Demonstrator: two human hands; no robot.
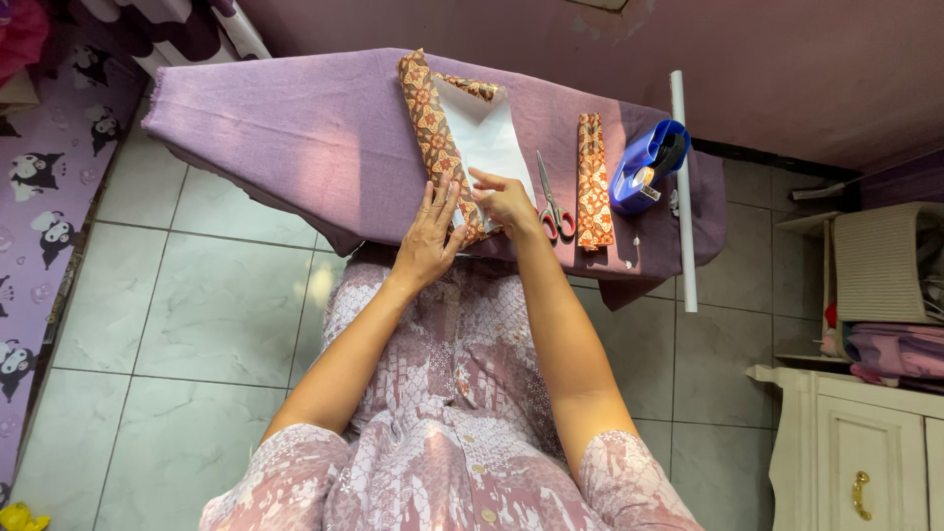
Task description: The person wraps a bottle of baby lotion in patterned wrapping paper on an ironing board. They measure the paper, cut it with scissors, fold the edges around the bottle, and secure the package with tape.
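Note:
A strip of brown patterned batik cloth (pixel 425 113) lies on a purple-covered ironing board (pixel 285 128), folded around a white lining piece (pixel 485 138). My left hand (pixel 430 236) presses flat on the near end of the batik strip, fingers spread. My right hand (pixel 506 200) rests on the near edge of the white lining, fingers pinching or pushing the cloth there. Both hands touch the fabric; neither lifts it.
Red-handled scissors (pixel 553 202) lie right of my right hand. Beyond them is a narrow folded batik strip (pixel 593 177), a blue iron (pixel 644 167) and a long white rod (pixel 681 187). A cream cabinet (pixel 855 442) and stacked cloth stand at the right over a tiled floor.

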